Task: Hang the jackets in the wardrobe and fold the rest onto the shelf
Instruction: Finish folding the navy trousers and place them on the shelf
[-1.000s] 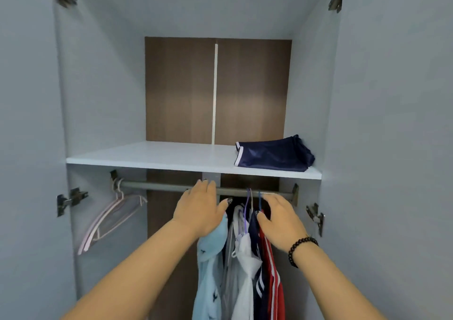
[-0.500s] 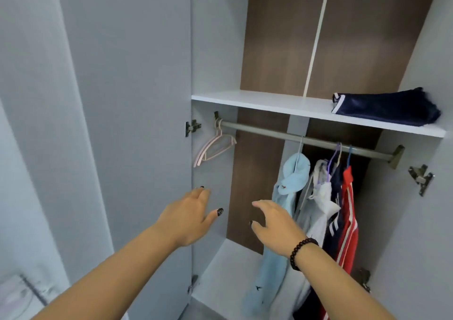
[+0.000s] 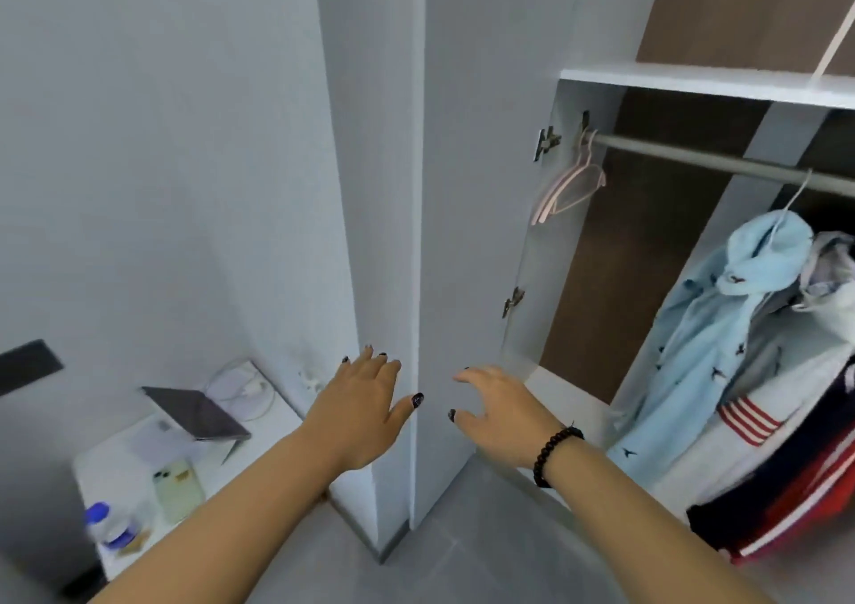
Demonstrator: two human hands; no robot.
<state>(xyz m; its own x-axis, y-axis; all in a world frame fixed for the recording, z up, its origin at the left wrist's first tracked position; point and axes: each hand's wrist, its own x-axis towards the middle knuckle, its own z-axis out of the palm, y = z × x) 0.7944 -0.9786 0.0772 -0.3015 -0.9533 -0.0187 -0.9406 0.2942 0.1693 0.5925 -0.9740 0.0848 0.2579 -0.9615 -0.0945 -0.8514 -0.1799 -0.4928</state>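
Jackets [image 3: 721, 339] hang on the rail [image 3: 721, 161]; my left hand [image 3: 358, 411] and right hand [image 3: 497, 411] hover spread, holding nothing, by the wardrobe door [image 3: 462, 187]

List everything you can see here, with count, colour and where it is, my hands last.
wardrobe door: one, pale grey, open, edge toward the camera
shelf: one, white, top right
rail: one, grey metal, under the shelf
empty hangers: pink, count unclear, left end of rail
hooded jacket: one, light blue, hanging on rail
other hanging garments: several, white, navy, red, far right
side table: one, white, lower left
tablet: one, dark, on table
phone: one, pale green, on table
bottle: one, blue cap, table corner
left hand: open, beside door edge
right hand: open, beaded bracelet at wrist
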